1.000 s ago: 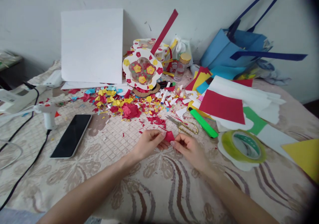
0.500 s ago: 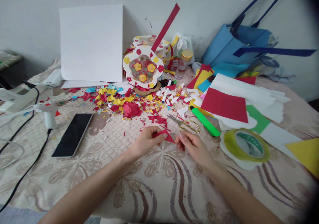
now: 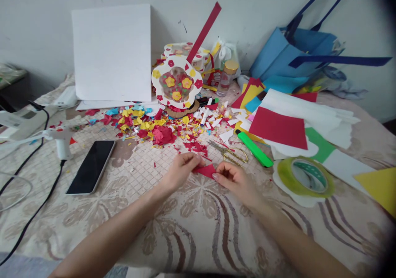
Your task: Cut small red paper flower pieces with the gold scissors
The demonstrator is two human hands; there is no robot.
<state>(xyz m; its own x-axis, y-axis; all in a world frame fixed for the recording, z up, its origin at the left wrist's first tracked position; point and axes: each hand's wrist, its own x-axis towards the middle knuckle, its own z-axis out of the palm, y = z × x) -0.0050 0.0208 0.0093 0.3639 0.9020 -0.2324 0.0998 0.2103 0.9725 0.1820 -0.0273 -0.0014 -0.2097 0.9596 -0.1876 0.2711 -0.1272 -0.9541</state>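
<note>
A small folded piece of red paper [image 3: 206, 171] is stretched between my two hands, just above the patterned tablecloth [image 3: 198, 224]. My left hand [image 3: 183, 168] pinches its left end, the fingers partly covering it. At the right corner, the thumb and fingers of my right hand [image 3: 232, 178] are closed on it. Gold-handled scissors [image 3: 230, 152] lie just beyond my right hand, blades pointing left. Red, yellow, white and blue paper scraps [image 3: 142, 123] are heaped behind my hands, with a crumpled red paper flower [image 3: 163, 135] among them.
On the right lie a green box cutter [image 3: 254, 148], a roll of clear tape [image 3: 305, 177] and coloured sheets, with a blue bag [image 3: 287, 55] behind. A flower-shaped paper piece [image 3: 177, 82] stands at the back. A phone [image 3: 91, 166] and white glue gun [image 3: 62, 140] are left.
My right hand has moved left and taken hold of the red paper's right corner. The paper has turned flatter, and my left hand has shifted slightly left and up.
</note>
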